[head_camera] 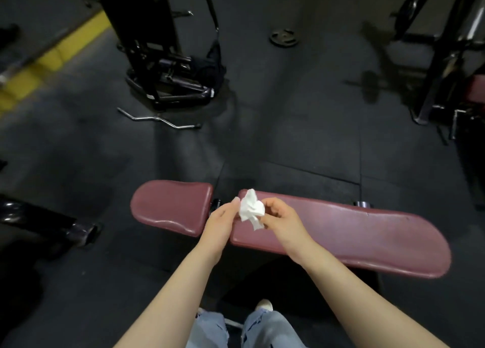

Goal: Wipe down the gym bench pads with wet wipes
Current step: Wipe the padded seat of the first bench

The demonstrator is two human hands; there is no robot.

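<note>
A maroon gym bench lies across my view in two pads: a short seat pad [170, 206] on the left and a long back pad [354, 237] on the right, with a gap between them. A crumpled white wet wipe [250, 208] is held above that gap. My right hand [280, 220] pinches the wipe with curled fingers. My left hand [221, 221] touches the wipe's left edge with straight fingers.
Dark rubber floor surrounds the bench. A black machine base [168, 85] stands at the back left, with a chrome curl bar [160, 119] on the floor before it. A weight plate [283, 38] lies far back. A rack [446, 72] stands at right. My legs in jeans [265, 329] are below.
</note>
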